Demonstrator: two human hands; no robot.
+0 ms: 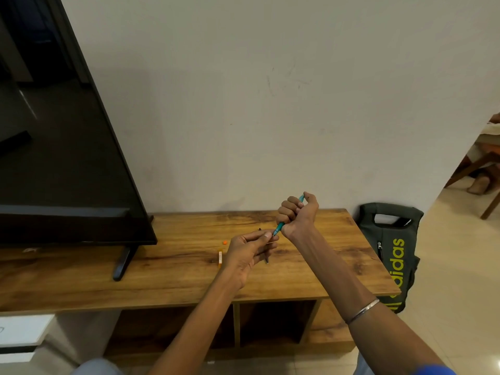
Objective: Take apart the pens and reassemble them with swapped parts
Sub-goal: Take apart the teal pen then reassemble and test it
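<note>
- The right hand (296, 213) is wrapping its curled fingers round a teal pen (280, 227), its grip closed tight on the barrel, with the pen's upper end poking out by the thumb.
- The teal pen is slanting from upper right down to lower left, well above the desk (173, 255), and its lower end is pointing straight at the left hand (249, 250).
- The left hand is sitting just below and to the left of that lower end, its thumb and fingertips (267, 235) pinching at the tip; what small part it is holding, if any, is too small to tell.
- Judging by this, the coming move is turning on the pen's long axis: the left hand, being the nearer one to the tip, would be twisting or pulling along that slant while the right is steadying the barrel.
- A dark pen (266, 259) is lying on the desk beneath the left hand, mostly hidden by it.
- An orange-and-white pen part (220, 257) is lying on the desk just left of the left wrist, and a small orange cap (225, 242) is sitting near it, further back.
- Nothing is standing between the two hands; the television (62, 144) is well apart to the left, and a dark bag (389, 247) is leaning by the desk's right end.
- A loose small piece could be dropping onto the desk and rolling.
</note>
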